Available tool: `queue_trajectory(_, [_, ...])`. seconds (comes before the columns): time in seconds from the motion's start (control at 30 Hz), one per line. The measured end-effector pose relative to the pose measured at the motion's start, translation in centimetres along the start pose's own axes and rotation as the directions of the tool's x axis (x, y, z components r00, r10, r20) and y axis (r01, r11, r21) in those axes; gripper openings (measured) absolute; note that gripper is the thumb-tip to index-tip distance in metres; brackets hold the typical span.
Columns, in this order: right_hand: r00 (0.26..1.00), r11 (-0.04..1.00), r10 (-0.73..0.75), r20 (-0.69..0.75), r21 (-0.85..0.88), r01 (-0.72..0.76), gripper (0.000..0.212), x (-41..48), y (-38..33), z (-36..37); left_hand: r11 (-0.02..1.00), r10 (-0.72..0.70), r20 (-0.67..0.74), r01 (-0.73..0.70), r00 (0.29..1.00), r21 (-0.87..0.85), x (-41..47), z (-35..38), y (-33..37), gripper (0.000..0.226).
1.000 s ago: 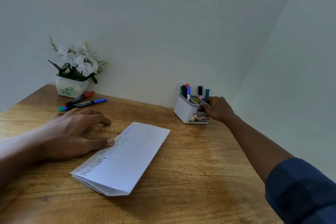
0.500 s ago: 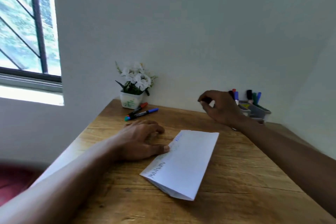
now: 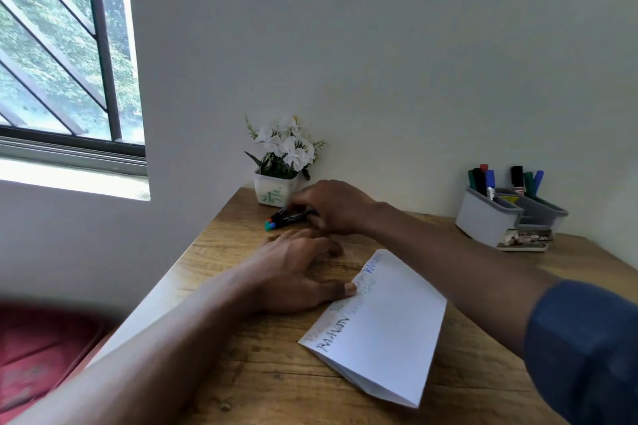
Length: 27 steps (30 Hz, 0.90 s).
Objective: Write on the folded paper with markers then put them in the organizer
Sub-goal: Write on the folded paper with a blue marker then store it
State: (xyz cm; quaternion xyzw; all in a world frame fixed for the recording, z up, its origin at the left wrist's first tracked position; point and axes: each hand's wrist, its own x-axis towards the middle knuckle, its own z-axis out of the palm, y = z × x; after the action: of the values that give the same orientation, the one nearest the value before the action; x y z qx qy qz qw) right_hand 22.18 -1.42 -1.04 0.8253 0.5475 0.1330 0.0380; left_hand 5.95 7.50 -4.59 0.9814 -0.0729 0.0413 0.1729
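The folded white paper [image 3: 386,328] lies on the wooden table [image 3: 269,386] with coloured writing along its left edge. My left hand [image 3: 293,272] rests flat beside it, thumb tip pressing on that edge. My right hand [image 3: 335,205] reaches across to the far left, its fingers closed over two markers [image 3: 279,219] that lie on the table by the flower pot; only their teal and red ends show. The grey organizer [image 3: 483,217] stands at the far right with several markers upright in it.
A white pot of white flowers [image 3: 274,191] stands in the back corner, right behind the markers. Walls close the table at the back and right. A window [image 3: 58,45] is at the left, with something red [image 3: 41,348] below the table's left edge.
My right hand has left the organizer, crossed the table to the left and come down on the markers by the pot. The view has swung left. My left hand has stayed on the paper.
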Motion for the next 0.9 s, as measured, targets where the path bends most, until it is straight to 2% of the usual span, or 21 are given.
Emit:
queue_trajectory(0.07, [1.000, 1.000, 0.003, -0.026, -0.015, -0.003, 0.039, -0.5, 0.1, -0.2, 1.000, 0.006, -0.001, -0.006, 1.000, 0.000, 0.1, 0.0, 0.0, 0.076])
queue_trajectory(0.23, [0.998, 1.000, 0.027, -0.057, 0.005, -0.027, 0.051, -3.4, 1.3, -1.7, 1.000, 0.003, 0.013, -0.003, 1.000, -0.007, -0.1, 0.0, -0.1, 0.078])
queue_trajectory(0.33, [0.956, 0.969, 0.165, -0.241, 0.218, -0.112, 0.030, -6.3, 2.1, -3.2, 1.000, 0.009, -0.007, -0.009, 1.000, -0.030, -0.2, 0.0, -0.2, 0.079])
queue_trajectory(0.37, [0.912, 0.922, 0.259, -0.317, 0.363, -0.135, 0.022, -7.4, 2.1, -3.6, 0.998, 0.011, -0.047, -0.014, 0.999, -0.057, -0.3, 0.0, -0.2, 0.079])
queue_trajectory(0.4, [0.854, 0.829, 0.377, -0.358, 0.542, -0.138, 0.015, -8.6, 1.8, -3.8, 0.995, 0.015, -0.106, -0.024, 0.994, -0.093, -0.4, 0.0, -0.1, 0.080])
queue_trajectory(0.47, [0.737, 0.515, 0.595, -0.321, 0.856, -0.043, 0.012, -11.3, 0.7, -4.4, 0.982, 0.046, -0.264, -0.092, 0.963, -0.165, -0.8, -0.1, 0.3, 0.076])
queue_trajectory(0.53, [0.685, 0.157, 0.705, -0.186, 0.982, 0.105, 0.016, -14.0, -1.1, -4.5, 0.954, 0.093, -0.406, -0.198, 0.909, -0.225, -1.3, -0.2, 1.0, 0.069])
queue_trajectory(0.6, [0.683, -0.080, 0.727, -0.071, 0.979, 0.187, 0.020, -16.3, -3.0, -4.0, 0.912, 0.134, -0.489, -0.300, 0.862, -0.279, -1.8, -0.1, 1.9, 0.065])
queue_trajectory(0.67, [0.706, -0.170, 0.707, -0.028, 0.963, 0.208, 0.018, -18.0, -4.7, -3.3, 0.871, 0.180, -0.531, -0.384, 0.828, -0.305, -2.4, -0.1, 3.0, 0.061])
queue_trajectory(0.73, [0.724, -0.210, 0.690, -0.010, 0.954, 0.212, 0.021, -18.8, -5.7, -2.6, 0.853, 0.207, -0.552, -0.425, 0.808, -0.303, -2.8, 0.0, 3.9, 0.050])
queue_trajectory(0.9, [0.777, -0.258, 0.623, 0.092, 0.962, 0.093, 0.030, -19.3, -6.1, -1.9, 0.865, 0.161, -0.490, -0.362, 0.857, -0.348, -2.8, 0.5, 4.8, 0.026])
